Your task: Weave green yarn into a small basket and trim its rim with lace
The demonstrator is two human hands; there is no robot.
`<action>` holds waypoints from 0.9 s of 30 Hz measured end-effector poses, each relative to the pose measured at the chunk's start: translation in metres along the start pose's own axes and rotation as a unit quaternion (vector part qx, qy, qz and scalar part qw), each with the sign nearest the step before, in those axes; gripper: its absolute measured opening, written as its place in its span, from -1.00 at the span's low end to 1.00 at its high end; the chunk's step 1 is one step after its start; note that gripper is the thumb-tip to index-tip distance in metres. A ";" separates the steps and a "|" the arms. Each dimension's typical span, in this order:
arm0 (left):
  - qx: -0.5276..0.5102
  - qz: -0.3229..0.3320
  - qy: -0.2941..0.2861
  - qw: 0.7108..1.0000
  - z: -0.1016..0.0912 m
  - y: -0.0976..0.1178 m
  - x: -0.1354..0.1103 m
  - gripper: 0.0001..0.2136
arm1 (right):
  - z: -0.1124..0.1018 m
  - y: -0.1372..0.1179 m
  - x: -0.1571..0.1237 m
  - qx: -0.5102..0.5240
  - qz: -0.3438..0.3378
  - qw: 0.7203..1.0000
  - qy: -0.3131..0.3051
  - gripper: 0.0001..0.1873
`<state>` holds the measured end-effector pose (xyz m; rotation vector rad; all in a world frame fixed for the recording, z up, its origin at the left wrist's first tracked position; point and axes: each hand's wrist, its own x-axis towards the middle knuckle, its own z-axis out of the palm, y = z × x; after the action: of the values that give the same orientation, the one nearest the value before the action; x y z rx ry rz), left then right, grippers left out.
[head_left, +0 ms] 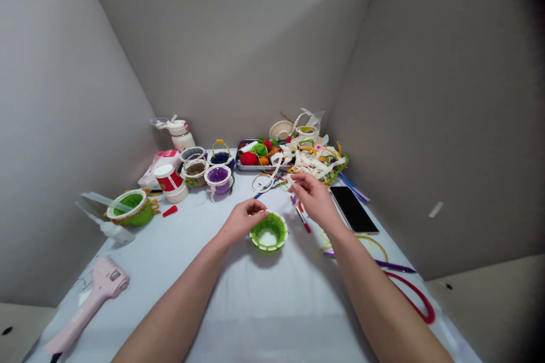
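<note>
A small green woven basket with a white rim stands upright on the table in front of me. My left hand is closed at its left rim, thumb on top, and the other fingertips are partly hidden. To the right and a little higher, my right hand pinches a white strip, which looks blurred as it hangs beneath the fingers. A red-and-white pen lies on the table under that hand. Right of it rests a black-screened phone.
Finished-looking baskets, including a purple one, stand at the back left. A metal tray holds yarn balls beside a tangled heap of cords. A pink glue gun lies at left, a red loop at right.
</note>
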<state>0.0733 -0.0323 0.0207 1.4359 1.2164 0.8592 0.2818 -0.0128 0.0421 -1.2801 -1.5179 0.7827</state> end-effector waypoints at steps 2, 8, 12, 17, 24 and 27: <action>-0.020 -0.015 -0.011 1.000 -0.001 0.000 0.000 -0.77 | 0.002 0.009 0.001 -0.039 0.010 0.999 -0.034 -0.70; -0.036 -0.024 0.007 0.999 -0.001 -0.002 0.001 -0.80 | 0.004 0.019 -0.004 -0.283 0.037 0.942 -0.175 -0.60; -0.036 -0.022 0.010 0.999 -0.001 -0.004 0.003 -0.80 | 0.002 0.012 -0.006 -0.314 0.046 0.926 -0.204 -0.63; -0.039 -0.026 -0.004 0.999 -0.001 -0.002 0.001 -0.80 | 0.001 0.011 -0.006 -0.315 0.043 0.922 -0.221 -0.67; -0.119 -0.011 -0.013 0.993 -0.002 -0.017 0.007 -0.69 | -0.007 0.019 -0.003 -0.289 0.048 0.931 -0.219 -0.67; -0.156 -0.011 0.004 0.988 -0.002 -0.024 0.011 -0.63 | -0.010 0.023 -0.001 -0.283 0.047 0.932 -0.221 -0.66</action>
<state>0.0686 -0.0220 -0.0037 1.1662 1.0473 0.9928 0.2991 -0.0099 0.0246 -1.6808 -2.1666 0.7516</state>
